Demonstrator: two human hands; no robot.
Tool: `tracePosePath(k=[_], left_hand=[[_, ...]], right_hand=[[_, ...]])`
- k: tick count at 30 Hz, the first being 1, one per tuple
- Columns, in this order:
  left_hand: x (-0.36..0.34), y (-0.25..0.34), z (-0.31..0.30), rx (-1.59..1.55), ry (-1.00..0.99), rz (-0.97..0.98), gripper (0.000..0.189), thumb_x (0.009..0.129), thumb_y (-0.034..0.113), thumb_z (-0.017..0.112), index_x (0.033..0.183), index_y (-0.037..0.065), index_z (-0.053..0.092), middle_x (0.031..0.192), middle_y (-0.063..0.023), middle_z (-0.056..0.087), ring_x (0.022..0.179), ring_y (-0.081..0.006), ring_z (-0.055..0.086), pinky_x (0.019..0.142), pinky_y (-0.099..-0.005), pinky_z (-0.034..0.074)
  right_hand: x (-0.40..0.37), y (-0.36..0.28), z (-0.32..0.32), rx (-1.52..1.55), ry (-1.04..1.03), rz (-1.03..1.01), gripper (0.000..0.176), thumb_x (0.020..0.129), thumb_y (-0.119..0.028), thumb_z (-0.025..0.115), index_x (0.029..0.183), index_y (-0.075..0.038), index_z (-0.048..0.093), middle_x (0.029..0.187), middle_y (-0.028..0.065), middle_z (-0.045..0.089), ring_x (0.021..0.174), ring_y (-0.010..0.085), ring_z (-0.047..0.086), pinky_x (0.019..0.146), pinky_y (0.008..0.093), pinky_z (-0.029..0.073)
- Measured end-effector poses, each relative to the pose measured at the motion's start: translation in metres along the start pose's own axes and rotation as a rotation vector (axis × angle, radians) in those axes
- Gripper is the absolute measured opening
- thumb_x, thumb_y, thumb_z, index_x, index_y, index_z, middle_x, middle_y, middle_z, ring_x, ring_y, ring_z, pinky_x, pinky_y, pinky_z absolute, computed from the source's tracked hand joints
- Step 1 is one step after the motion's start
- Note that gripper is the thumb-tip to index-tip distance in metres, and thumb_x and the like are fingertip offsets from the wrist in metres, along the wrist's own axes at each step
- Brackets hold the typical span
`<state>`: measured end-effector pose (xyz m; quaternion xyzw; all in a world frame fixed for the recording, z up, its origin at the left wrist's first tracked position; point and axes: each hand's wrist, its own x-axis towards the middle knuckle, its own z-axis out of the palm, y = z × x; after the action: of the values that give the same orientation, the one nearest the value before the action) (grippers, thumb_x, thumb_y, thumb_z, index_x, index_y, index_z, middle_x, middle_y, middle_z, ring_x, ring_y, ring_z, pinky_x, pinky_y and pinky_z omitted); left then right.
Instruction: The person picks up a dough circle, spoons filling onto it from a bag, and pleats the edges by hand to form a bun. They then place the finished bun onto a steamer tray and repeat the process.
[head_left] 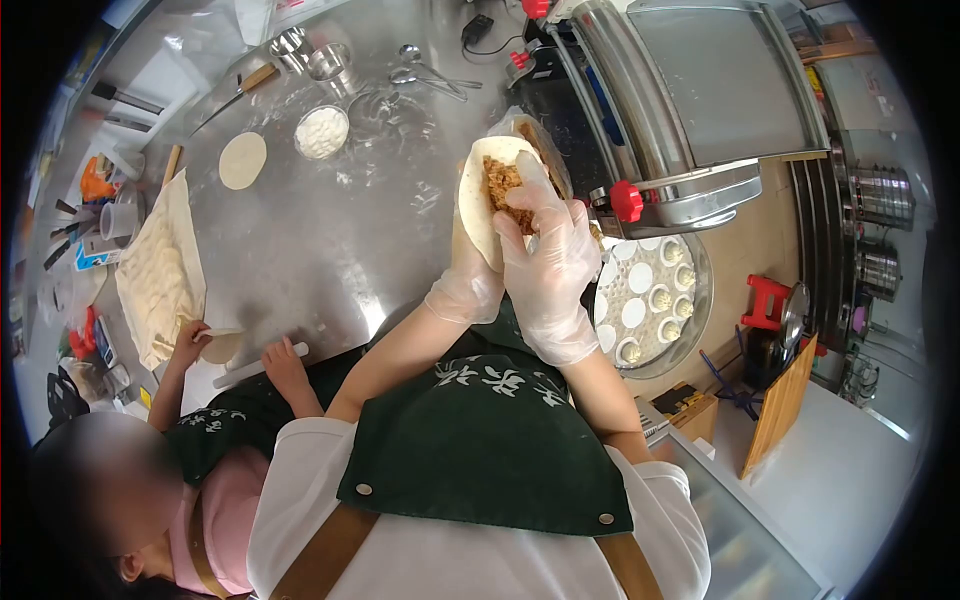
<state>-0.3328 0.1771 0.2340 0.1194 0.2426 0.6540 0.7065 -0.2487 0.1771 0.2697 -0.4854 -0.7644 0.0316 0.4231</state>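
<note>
My left hand [470, 287], in a clear plastic glove, cups a round white dough wrapper [477, 205] from below. Brown chopped filling [503, 180] lies in the wrapper's middle. My right hand [555, 265], gloved too, is bent over the wrapper's right side, with its fingertips against the filling and the dough. It hides that side of the wrapper. Just beyond, a plastic-lined container [535, 135] with brown contents is partly covered by my hands.
Right of me stand a metal roller machine [690, 100] with red knobs and a round tray [690, 335] of pleated buns on paper discs. A bowl of white filling [322, 132], a dough round [243, 161] and a knife [235, 98] lie left. A co-worker's hands [285, 370] roll dough.
</note>
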Motion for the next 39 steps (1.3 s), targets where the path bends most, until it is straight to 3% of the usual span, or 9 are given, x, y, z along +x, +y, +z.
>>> tracePosePath(k=[6,8,15,19,27,29,32,36,39], left_hand=[[-0.001,0.005,0.006,0.038,0.012,0.024,0.036,0.106,0.027,0.047,0.137,0.008,0.048,0.128,-0.0059,0.059,0.113,-0.0175,0.06,0.097,-0.0341,0.051],[-0.001,0.006,0.009,0.043,0.004,0.033,0.04,0.108,0.034,0.041,0.137,0.008,0.048,0.128,-0.0063,0.059,0.114,-0.0177,0.06,0.099,-0.0343,0.05],[0.013,-0.01,-0.009,-0.144,0.051,0.038,0.058,0.107,0.052,0.028,0.139,0.008,0.048,0.132,-0.0083,0.058,0.12,-0.0212,0.058,0.105,-0.0371,0.046],[0.017,-0.013,-0.017,-0.182,0.026,0.029,0.058,0.107,0.053,0.029,0.137,0.008,0.049,0.13,-0.0084,0.06,0.118,-0.0215,0.059,0.104,-0.037,0.047],[0.003,0.005,0.006,-0.098,0.072,-0.039,0.047,0.108,0.046,0.032,0.136,0.013,0.05,0.115,-0.0011,0.061,0.104,-0.0132,0.06,0.091,-0.03,0.05],[0.0,0.007,0.01,-0.108,0.066,-0.04,0.048,0.108,0.047,0.031,0.138,0.014,0.049,0.117,-0.0008,0.061,0.103,-0.0129,0.059,0.091,-0.0298,0.049],[-0.005,0.013,0.015,-0.05,0.057,-0.051,0.048,0.108,0.046,0.031,0.138,0.013,0.049,0.116,-0.0006,0.061,0.102,-0.0129,0.06,0.09,-0.0296,0.05],[-0.002,0.006,0.003,-0.088,0.017,-0.047,0.048,0.109,0.044,0.031,0.138,0.009,0.047,0.125,-0.0049,0.06,0.111,-0.0166,0.06,0.098,-0.0332,0.049],[-0.004,0.011,0.006,0.005,-0.001,0.004,0.041,0.108,0.038,0.038,0.137,0.01,0.047,0.125,-0.004,0.059,0.111,-0.0154,0.06,0.096,-0.0325,0.049]], right_hand=[[-0.002,-0.002,0.002,-0.009,-0.007,0.042,0.056,0.071,-0.002,0.076,0.126,-0.006,0.064,0.083,0.005,0.065,0.067,0.0263,0.059,0.06,0.0386,0.051],[-0.001,-0.003,0.003,0.038,0.0,0.087,0.053,0.072,0.001,0.075,0.123,-0.006,0.064,0.084,0.0048,0.065,0.065,0.0216,0.058,0.059,0.0352,0.051],[0.007,0.0,-0.001,0.523,-0.017,0.615,0.049,0.081,0.007,0.069,0.128,-0.004,0.061,0.087,-0.0059,0.063,0.064,0.0002,0.043,0.058,0.0173,0.04],[0.013,0.001,-0.008,0.654,-0.03,0.761,0.053,0.08,0.006,0.071,0.131,-0.005,0.06,0.086,-0.0077,0.062,0.064,-0.0001,0.042,0.06,0.0158,0.04],[0.002,-0.009,0.001,0.097,-0.091,0.215,0.067,0.07,0.0,0.077,0.134,-0.009,0.058,0.084,0.0003,0.066,0.074,0.0219,0.064,0.065,0.0365,0.054],[0.0,-0.007,0.002,0.051,-0.096,0.161,0.068,0.07,0.001,0.077,0.134,-0.008,0.057,0.083,-0.0005,0.066,0.072,0.0217,0.064,0.064,0.0357,0.054],[0.004,-0.009,0.004,0.011,-0.042,0.103,0.042,0.07,0.006,0.077,0.11,-0.005,0.066,0.097,0.0029,0.071,0.056,0.0119,0.051,0.054,0.0261,0.047],[0.002,-0.01,0.004,0.064,-0.034,0.149,0.061,0.073,0.007,0.074,0.131,-0.005,0.062,0.078,-0.0011,0.062,0.056,0.0092,0.049,0.054,0.0248,0.046],[-0.001,-0.012,-0.002,0.088,-0.056,0.211,0.061,0.073,0.007,0.073,0.132,-0.004,0.059,0.078,-0.0016,0.063,0.059,0.0099,0.052,0.056,0.026,0.048]])
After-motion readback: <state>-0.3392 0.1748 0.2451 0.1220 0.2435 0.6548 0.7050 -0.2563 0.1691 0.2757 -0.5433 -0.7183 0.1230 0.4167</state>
